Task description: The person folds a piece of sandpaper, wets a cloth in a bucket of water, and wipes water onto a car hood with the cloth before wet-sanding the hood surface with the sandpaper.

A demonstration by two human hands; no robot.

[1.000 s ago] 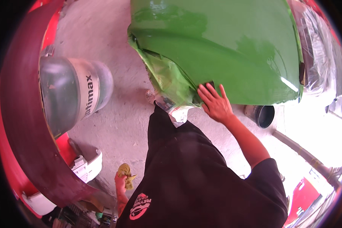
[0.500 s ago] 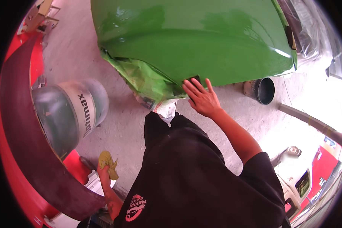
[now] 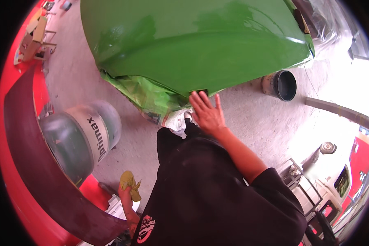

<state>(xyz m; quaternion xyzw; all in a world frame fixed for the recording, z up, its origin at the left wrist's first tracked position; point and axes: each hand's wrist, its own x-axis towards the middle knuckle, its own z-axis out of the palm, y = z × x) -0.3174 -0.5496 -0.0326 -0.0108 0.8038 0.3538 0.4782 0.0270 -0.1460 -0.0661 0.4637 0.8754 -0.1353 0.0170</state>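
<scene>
A glossy green car hood fills the far middle. At its near edge my right hand lies flat, fingers stretched forward, pressing a dark flat sheet like sandpaper. Most of that sheet is hidden under the fingers. Beside this hand, green-sprayed masking paper hangs along the hood's left edge. Low on the left, my left hand is closed around a crumpled yellow cloth, held away from the hood.
Left of me stands a large clear container with a pale band, beside a curved maroon panel. A dark bucket sits on the concrete floor right of the hood. A white vehicle stands at lower right.
My right hand has slid slightly nearer to me along the hood's near edge, with the dark sheet under it. The left hand still holds the cloth. The whole view has turned a little.
</scene>
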